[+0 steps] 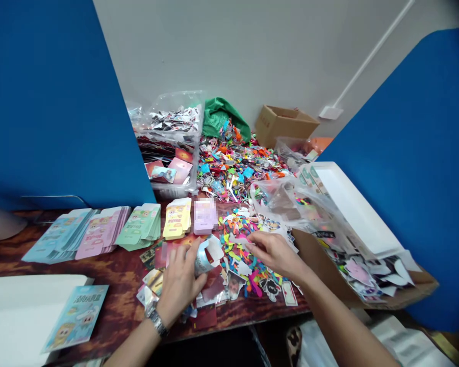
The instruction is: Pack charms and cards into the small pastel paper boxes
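My left hand (180,279), with a metal watch on its wrist, is wrapped round a small light blue paper packet (203,259). The packet's white mouth gapes toward the right. Level with it, my right hand (277,252) pinches a small greyish-white flat piece (237,239) whose kind I cannot make out. Beneath the right hand spreads a heap of small colourful plastic pieces (248,260), mixed with cut-out stickers (271,288). Cards and clear-wrapped items (216,293) lie under and beside my left hand.
Fanned stacks of blue packets (61,232), pink packets (102,229), green packets (139,224) and yellow packets (176,216) line the left. Behind are a clear bin (176,191) of cards and a cardboard box (285,127). Blue partitions (53,102) flank the table; a sticker-filled carton (329,275) stands right.
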{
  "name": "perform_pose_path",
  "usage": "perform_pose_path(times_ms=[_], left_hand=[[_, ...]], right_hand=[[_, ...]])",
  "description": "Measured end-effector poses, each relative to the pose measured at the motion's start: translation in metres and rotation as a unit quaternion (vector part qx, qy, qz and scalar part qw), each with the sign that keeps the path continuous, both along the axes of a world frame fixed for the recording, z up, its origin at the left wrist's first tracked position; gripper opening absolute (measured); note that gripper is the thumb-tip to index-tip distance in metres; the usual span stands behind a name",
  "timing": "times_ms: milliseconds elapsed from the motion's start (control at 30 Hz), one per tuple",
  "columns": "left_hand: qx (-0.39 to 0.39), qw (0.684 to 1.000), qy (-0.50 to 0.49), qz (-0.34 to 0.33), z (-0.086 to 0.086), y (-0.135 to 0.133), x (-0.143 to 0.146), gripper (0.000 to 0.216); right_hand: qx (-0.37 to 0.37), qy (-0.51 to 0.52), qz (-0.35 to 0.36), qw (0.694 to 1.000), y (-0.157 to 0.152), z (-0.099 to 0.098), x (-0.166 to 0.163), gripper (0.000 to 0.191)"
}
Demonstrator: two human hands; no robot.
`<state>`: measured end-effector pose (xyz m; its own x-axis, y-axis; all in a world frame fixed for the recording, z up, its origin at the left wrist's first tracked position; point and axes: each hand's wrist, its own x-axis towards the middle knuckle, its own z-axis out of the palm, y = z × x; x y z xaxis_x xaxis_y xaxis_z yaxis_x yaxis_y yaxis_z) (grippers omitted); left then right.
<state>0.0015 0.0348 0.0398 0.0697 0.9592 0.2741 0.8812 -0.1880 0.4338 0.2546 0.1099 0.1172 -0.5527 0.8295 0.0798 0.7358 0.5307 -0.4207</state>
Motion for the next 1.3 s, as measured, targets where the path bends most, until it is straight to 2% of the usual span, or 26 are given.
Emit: perform_pose_path(times_ms=[67, 133, 200, 300, 433, 533, 600, 667, 700, 733, 800, 900, 967, 1067, 1133, 1300], left_hand=[[-0.001, 1.0, 0.018, 0.007, 0.003, 0.0, 0.005, 0.073], [0.001, 0.999, 0.035, 0.004, 0.004, -0.001, 0.009, 0.075], [0.003, 0.999, 0.046, -0.007, 0.004, -0.003, 0.013, 0.076], [-0.003, 1.0, 0.017, -0.021, 0.0, -0.005, 0.015, 0.077], [0.002, 0.997, -0.082, -0.017, -0.01, -0.001, 0.014, 0.076], [-0.004, 0.993, -0.113, -0.016, -0.016, 0.004, 0.012, 0.074], [-0.006, 0.992, -0.124, -0.016, -0.019, 0.008, 0.01, 0.074], [-0.007, 0.991, -0.135, -0.013, -0.022, 0.01, 0.008, 0.073], [-0.008, 0.99, -0.138, -0.009, -0.023, 0.011, 0.007, 0.073], [-0.008, 0.99, -0.141, -0.006, -0.024, 0.012, 0.005, 0.074], [-0.008, 0.99, -0.141, -0.006, -0.025, 0.012, 0.002, 0.078], [-0.004, 0.99, -0.141, -0.011, -0.024, 0.01, -0.002, 0.081], [0.003, 0.989, -0.148, -0.002, -0.023, 0.008, -0.002, 0.081], [0.012, 0.987, -0.158, 0.01, -0.024, 0.006, 0.0, 0.081], [0.014, 0.986, -0.164, 0.018, -0.025, 0.006, 0.002, 0.079], [0.003, 0.985, -0.168, 0.029, -0.026, 0.007, -0.001, 0.079]], right_hand=[[0.002, 0.006, 0.049, 0.999, -0.006, 0.009, -0.015, 0.03], [0.006, -0.007, 0.09, 0.996, -0.009, 0.01, -0.031, 0.028], [0.011, -0.017, 0.108, 0.994, -0.01, 0.003, -0.045, 0.022], [0.013, 0.018, 0.083, 0.996, -0.013, -0.015, -0.061, 0.005], [0.022, 0.091, 0.061, 0.994, -0.024, -0.038, -0.07, 0.011], [0.08, 0.102, 0.109, 0.986, -0.029, -0.042, -0.068, 0.018], [0.097, 0.144, 0.147, 0.974, -0.022, -0.039, -0.064, 0.024], [0.096, 0.188, 0.133, 0.968, -0.001, -0.035, -0.058, 0.024], [0.093, 0.182, 0.098, 0.974, 0.014, -0.035, -0.055, 0.022], [0.089, 0.159, 0.05, 0.982, 0.033, -0.036, -0.052, 0.021], [0.071, 0.036, -0.058, 0.995, 0.078, -0.042, -0.047, 0.023], [0.061, -0.036, -0.114, 0.991, 0.144, -0.059, -0.045, 0.03], [0.053, -0.078, -0.14, 0.986, 0.176, -0.07, -0.048, 0.037], [0.037, -0.126, -0.158, 0.979, 0.201, -0.082, -0.058, 0.04], [0.028, -0.139, -0.159, 0.977, 0.208, -0.085, -0.063, 0.034], [0.023, -0.107, -0.156, 0.982, 0.217, -0.071, -0.058, 0.019]])
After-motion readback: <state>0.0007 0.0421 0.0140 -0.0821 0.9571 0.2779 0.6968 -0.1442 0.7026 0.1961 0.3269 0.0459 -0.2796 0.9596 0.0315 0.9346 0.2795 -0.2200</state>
